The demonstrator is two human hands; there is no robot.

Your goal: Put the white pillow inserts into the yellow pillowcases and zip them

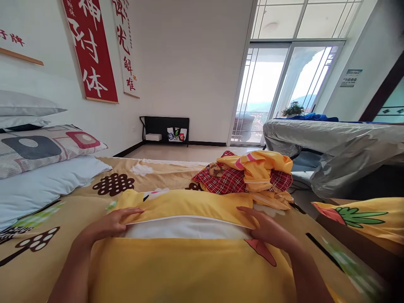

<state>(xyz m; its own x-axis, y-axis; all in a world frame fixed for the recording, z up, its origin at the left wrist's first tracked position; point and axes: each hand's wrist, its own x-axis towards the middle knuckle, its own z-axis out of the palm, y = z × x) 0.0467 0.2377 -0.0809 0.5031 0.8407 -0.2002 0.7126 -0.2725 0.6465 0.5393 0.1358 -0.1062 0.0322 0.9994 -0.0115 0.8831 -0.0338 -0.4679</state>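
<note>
Where yellow pillowcase [189,269] gapes, fingers [133,211] hold upper edge [189,216], thumbs [120,228] apparently underneath.

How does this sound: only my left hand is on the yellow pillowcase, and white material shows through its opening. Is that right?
Not quite: your right hand is on the yellow pillowcase too, along with your left hand, as the head view shows. White material does show through its opening.
</note>
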